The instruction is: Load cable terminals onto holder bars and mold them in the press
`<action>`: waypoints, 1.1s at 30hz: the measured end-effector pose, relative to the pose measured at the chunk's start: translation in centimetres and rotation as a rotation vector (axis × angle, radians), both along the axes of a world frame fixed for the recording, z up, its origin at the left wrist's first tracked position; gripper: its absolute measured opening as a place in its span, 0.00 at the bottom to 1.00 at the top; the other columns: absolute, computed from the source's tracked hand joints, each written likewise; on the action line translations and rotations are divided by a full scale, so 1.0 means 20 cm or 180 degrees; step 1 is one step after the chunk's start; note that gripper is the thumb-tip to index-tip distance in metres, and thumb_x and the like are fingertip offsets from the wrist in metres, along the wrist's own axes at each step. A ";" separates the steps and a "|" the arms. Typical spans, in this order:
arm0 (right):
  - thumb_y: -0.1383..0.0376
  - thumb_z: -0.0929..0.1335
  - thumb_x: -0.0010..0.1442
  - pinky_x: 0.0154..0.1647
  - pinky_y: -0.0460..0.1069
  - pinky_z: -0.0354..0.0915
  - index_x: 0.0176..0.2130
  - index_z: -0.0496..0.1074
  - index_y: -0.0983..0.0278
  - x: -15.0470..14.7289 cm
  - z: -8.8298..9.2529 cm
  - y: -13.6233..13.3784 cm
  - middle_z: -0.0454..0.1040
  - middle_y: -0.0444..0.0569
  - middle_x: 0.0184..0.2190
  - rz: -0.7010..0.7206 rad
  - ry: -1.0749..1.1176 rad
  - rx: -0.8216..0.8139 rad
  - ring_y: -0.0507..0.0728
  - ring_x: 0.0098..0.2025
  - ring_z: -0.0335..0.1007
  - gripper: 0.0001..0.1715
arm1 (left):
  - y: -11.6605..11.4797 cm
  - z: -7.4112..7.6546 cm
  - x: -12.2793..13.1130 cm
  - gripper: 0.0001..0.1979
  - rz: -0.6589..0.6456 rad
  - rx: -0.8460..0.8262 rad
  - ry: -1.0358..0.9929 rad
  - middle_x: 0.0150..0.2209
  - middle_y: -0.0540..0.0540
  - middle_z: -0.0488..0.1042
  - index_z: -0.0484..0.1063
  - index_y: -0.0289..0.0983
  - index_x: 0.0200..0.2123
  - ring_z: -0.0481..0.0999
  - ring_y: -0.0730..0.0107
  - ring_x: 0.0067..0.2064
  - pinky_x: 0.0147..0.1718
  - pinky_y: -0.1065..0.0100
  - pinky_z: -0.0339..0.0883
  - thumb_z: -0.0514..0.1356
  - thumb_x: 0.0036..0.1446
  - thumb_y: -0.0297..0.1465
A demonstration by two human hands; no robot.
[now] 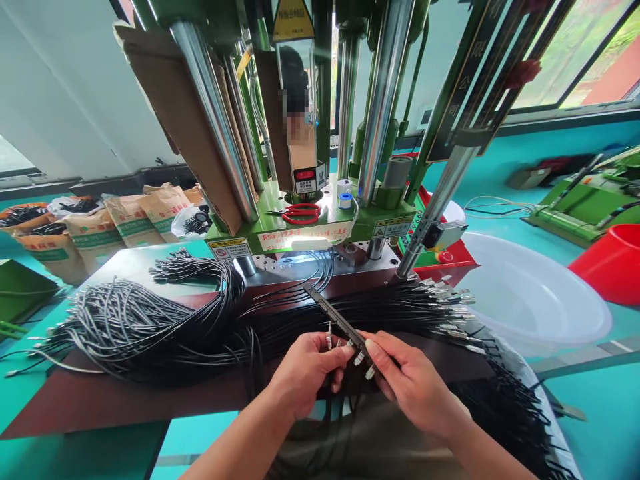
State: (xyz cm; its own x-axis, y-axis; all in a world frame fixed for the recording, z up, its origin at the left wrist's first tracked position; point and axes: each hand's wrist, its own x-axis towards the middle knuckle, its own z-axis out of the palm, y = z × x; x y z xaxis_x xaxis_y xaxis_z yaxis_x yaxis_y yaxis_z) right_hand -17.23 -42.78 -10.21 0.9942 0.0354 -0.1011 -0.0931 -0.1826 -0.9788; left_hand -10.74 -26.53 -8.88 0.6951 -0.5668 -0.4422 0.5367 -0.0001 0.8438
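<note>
A long dark slotted bar (333, 313) slants from the upper left down to my hands. My right hand (413, 380) is closed on its lower end, thumb on top. Beside the bar, my left hand (307, 370) is closed on black cables with small metal connectors (359, 359), some lying against the bar's lower part. Cables hang down below both hands. Behind them, a thick layer of black cables (380, 310) lies across the brown table (200, 393), its metal connector ends pointing right. A large looped cable bundle (130, 320) lies at the left.
A green press (340, 230) with steel columns stands behind the table, with red-handled pliers (301, 213) on its ledge. A white tub (540, 293) and a red bucket (613, 267) are at the right. Paper sacks (133, 217) stand at the back left.
</note>
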 end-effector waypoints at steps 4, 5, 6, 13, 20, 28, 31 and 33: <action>0.50 0.59 0.65 0.18 0.43 0.48 0.54 0.68 0.62 -0.02 -0.01 -0.04 0.64 0.45 0.27 -0.0133 0.0215 0.0378 0.46 0.21 0.51 0.26 | 0.05 0.01 0.01 0.21 -0.0086 -0.0281 0.0214 0.30 0.48 0.69 0.73 0.32 0.42 0.68 0.77 0.28 0.31 0.71 0.67 0.69 0.45 0.35; 0.50 0.60 0.65 0.17 0.43 0.47 0.55 0.67 0.62 -0.03 -0.01 -0.05 0.63 0.45 0.27 -0.0129 0.0292 0.0422 0.46 0.21 0.51 0.27 | 0.06 0.01 0.01 0.22 -0.0007 -0.0298 0.0231 0.31 0.48 0.69 0.72 0.33 0.45 0.69 0.77 0.29 0.33 0.69 0.68 0.69 0.46 0.34; 0.50 0.60 0.65 0.17 0.42 0.46 0.55 0.67 0.62 -0.04 -0.01 -0.06 0.63 0.44 0.26 -0.0124 0.0347 0.0439 0.46 0.20 0.51 0.27 | 0.07 0.01 0.01 0.22 0.0110 -0.0291 0.0214 0.32 0.48 0.68 0.72 0.34 0.46 0.69 0.77 0.29 0.34 0.68 0.68 0.68 0.46 0.33; 0.50 0.60 0.65 0.17 0.42 0.47 0.55 0.68 0.62 -0.04 -0.01 -0.07 0.64 0.44 0.26 -0.0052 0.0380 0.0501 0.45 0.20 0.51 0.26 | 0.03 -0.02 -0.01 0.12 0.0644 -0.0224 0.0186 0.28 0.50 0.67 0.67 0.32 0.33 0.67 0.79 0.26 0.26 0.74 0.65 0.67 0.47 0.29; 0.50 0.61 0.64 0.17 0.42 0.48 0.55 0.68 0.63 -0.04 -0.02 -0.07 0.65 0.45 0.25 -0.0039 0.0388 0.0428 0.45 0.20 0.53 0.27 | 0.00 0.00 -0.02 0.10 0.0295 -0.0149 0.0220 0.23 0.51 0.64 0.68 0.30 0.31 0.61 0.82 0.21 0.18 0.78 0.57 0.64 0.49 0.30; 0.51 0.61 0.65 0.17 0.42 0.50 0.55 0.68 0.63 -0.04 -0.03 -0.08 0.65 0.45 0.26 0.0016 0.0353 0.0441 0.46 0.20 0.54 0.27 | 0.00 -0.01 -0.01 0.12 0.0241 -0.0102 0.0183 0.25 0.49 0.65 0.69 0.29 0.30 0.61 0.83 0.20 0.16 0.78 0.55 0.66 0.48 0.32; 0.51 0.61 0.65 0.17 0.42 0.52 0.55 0.68 0.63 -0.04 -0.03 -0.08 0.67 0.46 0.28 0.0066 0.0316 0.0361 0.46 0.20 0.55 0.27 | 0.00 -0.01 -0.01 0.12 0.0253 -0.0125 0.0173 0.24 0.50 0.65 0.68 0.30 0.28 0.61 0.82 0.20 0.16 0.78 0.54 0.66 0.47 0.32; 0.51 0.60 0.65 0.17 0.42 0.53 0.55 0.68 0.62 -0.05 -0.03 -0.08 0.67 0.46 0.30 0.0093 0.0304 0.0308 0.46 0.20 0.56 0.26 | 0.00 -0.01 -0.01 0.12 0.0262 -0.0120 0.0183 0.23 0.50 0.64 0.68 0.30 0.27 0.60 0.82 0.20 0.16 0.78 0.53 0.66 0.47 0.32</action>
